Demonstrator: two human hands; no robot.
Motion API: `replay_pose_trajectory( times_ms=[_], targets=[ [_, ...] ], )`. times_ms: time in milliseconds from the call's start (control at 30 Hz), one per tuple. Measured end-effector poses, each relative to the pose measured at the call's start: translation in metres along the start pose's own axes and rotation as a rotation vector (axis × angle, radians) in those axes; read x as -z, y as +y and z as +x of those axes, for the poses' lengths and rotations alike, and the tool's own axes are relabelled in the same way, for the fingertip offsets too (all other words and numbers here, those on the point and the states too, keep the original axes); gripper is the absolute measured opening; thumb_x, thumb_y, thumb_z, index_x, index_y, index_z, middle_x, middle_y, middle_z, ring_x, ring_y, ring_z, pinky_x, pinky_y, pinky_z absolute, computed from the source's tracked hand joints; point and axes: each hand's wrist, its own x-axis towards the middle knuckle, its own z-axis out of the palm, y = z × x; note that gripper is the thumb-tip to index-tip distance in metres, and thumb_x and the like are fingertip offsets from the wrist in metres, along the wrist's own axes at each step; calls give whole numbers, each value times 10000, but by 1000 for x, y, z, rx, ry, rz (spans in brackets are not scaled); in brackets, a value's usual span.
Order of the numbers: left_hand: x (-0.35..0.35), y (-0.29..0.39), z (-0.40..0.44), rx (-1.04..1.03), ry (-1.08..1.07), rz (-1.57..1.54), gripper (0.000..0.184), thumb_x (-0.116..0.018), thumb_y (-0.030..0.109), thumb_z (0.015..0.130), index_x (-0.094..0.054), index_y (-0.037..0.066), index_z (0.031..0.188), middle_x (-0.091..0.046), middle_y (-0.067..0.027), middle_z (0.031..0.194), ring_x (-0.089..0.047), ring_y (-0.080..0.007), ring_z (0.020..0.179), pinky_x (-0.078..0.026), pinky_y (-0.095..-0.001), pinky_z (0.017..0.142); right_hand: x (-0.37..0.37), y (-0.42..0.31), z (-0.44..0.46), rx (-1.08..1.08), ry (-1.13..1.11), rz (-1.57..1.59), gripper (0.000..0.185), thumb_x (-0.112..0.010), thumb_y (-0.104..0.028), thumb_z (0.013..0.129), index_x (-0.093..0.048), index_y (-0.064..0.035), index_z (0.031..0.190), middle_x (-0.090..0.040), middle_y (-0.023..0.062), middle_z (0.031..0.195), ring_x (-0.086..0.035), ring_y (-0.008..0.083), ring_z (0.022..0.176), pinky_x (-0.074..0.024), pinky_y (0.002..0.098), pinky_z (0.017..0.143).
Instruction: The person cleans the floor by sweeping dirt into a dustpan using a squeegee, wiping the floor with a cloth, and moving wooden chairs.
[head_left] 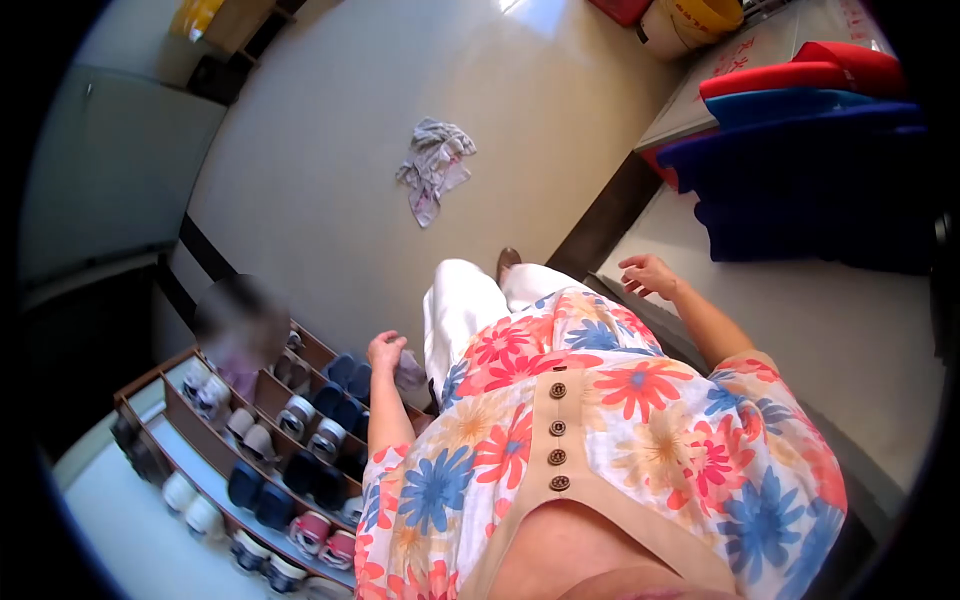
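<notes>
My left hand (386,350) is closed, low beside my left leg and near the shoe rack. A small greyish-lilac cloth (408,371) hangs from it, partly hidden behind the hand. Out to the right, my right hand (648,276) is empty, its fingers loosely bent and apart. It is nearest a pale ledge beside the dark floor strip. Ahead of my feet, a crumpled grey-and-pink cloth (437,165) lies on the tiled floor, apart from both hands.
A wooden shoe rack (180,425) with several pairs of shoes stands on the left. Dark blue fabric (800,175) and red fabric (790,78) are piled on the right. A yellow-and-white bucket (690,25) stands at the far right. A blurred patch covers something beside the rack.
</notes>
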Motion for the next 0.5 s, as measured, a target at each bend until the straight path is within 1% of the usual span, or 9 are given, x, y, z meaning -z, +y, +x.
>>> replay_pose_trajectory(
  times_ms=[67, 100, 233, 267, 333, 367, 400, 467, 500],
  targets=[
    [12, 12, 29, -7, -44, 83, 380, -674, 209, 569, -634, 85, 926, -624, -115, 904, -588, -224, 852, -443, -303, 787, 10, -14, 18, 4, 50, 46, 359, -476, -165, 780, -483, -60, 1124, -570, 76, 923, -597, 147, 731, -452, 253, 525],
    [19, 18, 45, -13, -85, 59, 371, -682, 202, 569, -636, 77, 915, -627, -110, 893, -593, -213, 829, -453, -300, 769, 12, -20, 21, 16, 96, 61, 358, -481, -157, 767, -496, -53, 1109, -582, 76, 879, -602, 150, 701, -449, 254, 510],
    [63, 80, 113, 11, -121, 171, 353, -693, 183, 575, -638, 64, 902, -629, -111, 868, -598, -196, 794, -467, -293, 737, 15, -26, 46, -59, 191, 54, 371, -494, -114, 714, -520, -33, 1075, -593, 82, 803, -602, 155, 611, -441, 261, 469],
    [78, 99, 136, -20, -130, 212, 354, -693, 177, 574, -637, 61, 904, -630, -109, 864, -598, -193, 790, -468, -293, 734, 14, -31, 50, -93, 232, 106, 375, -494, -111, 711, -517, -35, 1077, -592, 84, 807, -602, 154, 618, -438, 258, 467],
    [103, 144, 184, -73, -163, 302, 357, -694, 165, 574, -633, 56, 908, -630, -104, 856, -598, -186, 781, -470, -292, 726, 12, -44, 53, -180, 310, 210, 384, -495, -105, 704, -511, -40, 1082, -590, 89, 817, -601, 153, 632, -433, 254, 462],
    [118, 172, 203, -82, -168, 285, 350, -689, 153, 576, -627, 36, 901, -630, -105, 834, -597, -189, 771, -471, -297, 718, 7, -52, 50, -219, 313, 283, 386, -493, -115, 714, -498, -47, 1094, -587, 85, 833, -598, 147, 648, -421, 245, 454],
    [129, 205, 223, -69, -177, 273, 343, -679, 138, 582, -619, 26, 901, -626, -104, 826, -594, -199, 755, -472, -307, 711, 8, -61, 49, -217, 294, 335, 385, -494, -120, 718, -494, -48, 1096, -587, 83, 839, -596, 144, 651, -418, 242, 454],
    [150, 270, 261, -177, -142, 250, 331, -649, 120, 601, -610, 25, 916, -618, -103, 854, -580, -196, 791, -460, -312, 735, 1, -82, 49, -206, 245, 441, 382, -494, -129, 727, -487, -50, 1101, -586, 77, 849, -594, 139, 659, -411, 234, 453],
    [160, 303, 277, -184, -156, 226, 310, -639, 126, 613, -614, 37, 910, -618, -104, 869, -577, -197, 815, -454, -309, 745, -5, -95, 42, -218, 266, 538, 371, -496, -146, 741, -488, -57, 1101, -584, 60, 849, -592, 130, 654, -406, 230, 454]
  ],
)
